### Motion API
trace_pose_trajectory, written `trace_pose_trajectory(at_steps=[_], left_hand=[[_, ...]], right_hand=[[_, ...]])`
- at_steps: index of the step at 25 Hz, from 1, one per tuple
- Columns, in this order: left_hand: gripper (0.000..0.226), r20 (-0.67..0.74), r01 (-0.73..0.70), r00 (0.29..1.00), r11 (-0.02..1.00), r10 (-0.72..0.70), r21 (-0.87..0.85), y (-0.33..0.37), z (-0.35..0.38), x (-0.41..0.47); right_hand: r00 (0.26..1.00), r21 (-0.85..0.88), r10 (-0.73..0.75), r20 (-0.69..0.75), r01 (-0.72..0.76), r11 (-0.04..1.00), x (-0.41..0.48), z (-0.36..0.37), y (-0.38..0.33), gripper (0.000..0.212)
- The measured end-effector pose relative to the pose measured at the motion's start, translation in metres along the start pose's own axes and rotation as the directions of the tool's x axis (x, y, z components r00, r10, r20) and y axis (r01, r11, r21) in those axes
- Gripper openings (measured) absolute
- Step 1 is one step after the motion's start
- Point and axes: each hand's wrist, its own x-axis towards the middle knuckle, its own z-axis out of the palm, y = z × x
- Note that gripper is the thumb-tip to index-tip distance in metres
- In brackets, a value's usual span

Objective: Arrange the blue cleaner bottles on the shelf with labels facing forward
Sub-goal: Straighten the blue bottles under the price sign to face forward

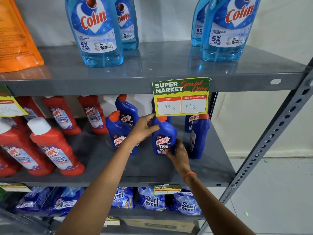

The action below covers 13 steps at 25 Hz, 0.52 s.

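Note:
On the middle grey shelf (105, 160) stand several dark blue Harpic cleaner bottles with orange caps. Both hands grip the front middle bottle (163, 133), which stands upright with its label facing me. My left hand (144, 128) wraps its neck and shoulder. My right hand (179, 153) holds its lower right side near the base. Left of it another blue bottle (118, 131) shows its label, with one more (127, 111) behind it. To the right, a blue bottle (199, 138) shows its side or back. A further one (191, 122) stands partly hidden behind.
Red Harpic bathroom cleaner bottles (55, 146) fill the left of the same shelf. A price card (181, 97) hangs from the upper shelf edge over the blue bottles. Light blue Colin bottles (96, 31) stand above. Surf Excel pouches (152, 199) lie below. The perforated upright (271, 138) bounds the right.

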Motion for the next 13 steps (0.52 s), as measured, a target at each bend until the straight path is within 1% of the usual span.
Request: trace_pose_trajectory(at_steps=[3, 6, 8, 9, 10, 11, 12, 13], left_hand=[[0.043, -0.011, 0.015, 1.0, 1.0, -0.015, 0.002, -0.009, -0.003, 0.003], [0.044, -0.005, 0.056, 0.998, 0.998, -0.056, -0.009, -0.006, -0.001, 0.005], [0.051, -0.014, 0.056, 0.998, 0.998, -0.055, 0.021, -0.003, 0.005, 0.002], [0.057, -0.043, 0.049, 0.998, 0.997, -0.046, 0.064, -0.004, 0.01, -0.001], [0.065, -0.099, 0.032, 0.995, 0.988, -0.017, 0.15, -0.007, 0.018, -0.004], [0.073, -0.16, 0.008, 0.986, 0.962, 0.037, 0.273, -0.012, 0.028, -0.007], [0.08, -0.196, -0.008, 0.976, 0.912, 0.097, 0.41, -0.017, 0.04, -0.012], [0.085, -0.218, -0.013, 0.964, 0.846, 0.153, 0.532, -0.02, 0.053, -0.017]], right_hand=[[1.0, -0.003, -0.017, 0.012, 0.017, 1.0, -0.001, -0.001, -0.001, 0.056], [0.999, -0.008, 0.022, 0.034, -0.021, 1.0, -0.002, -0.001, -0.004, 0.054], [1.0, -0.036, 0.015, -0.001, -0.015, 0.999, -0.009, -0.001, -0.005, 0.049], [0.999, -0.028, -0.01, -0.045, 0.009, 1.0, -0.014, -0.002, -0.006, 0.044], [0.993, 0.01, -0.042, -0.109, 0.044, 0.999, -0.021, -0.004, -0.005, 0.037], [0.978, 0.042, -0.082, -0.191, 0.092, 0.995, -0.028, -0.009, -0.005, 0.027], [0.948, 0.035, -0.139, -0.285, 0.155, 0.987, -0.034, -0.015, -0.005, 0.017], [0.909, -0.016, -0.204, -0.363, 0.213, 0.977, -0.039, -0.023, -0.004, 0.011]])
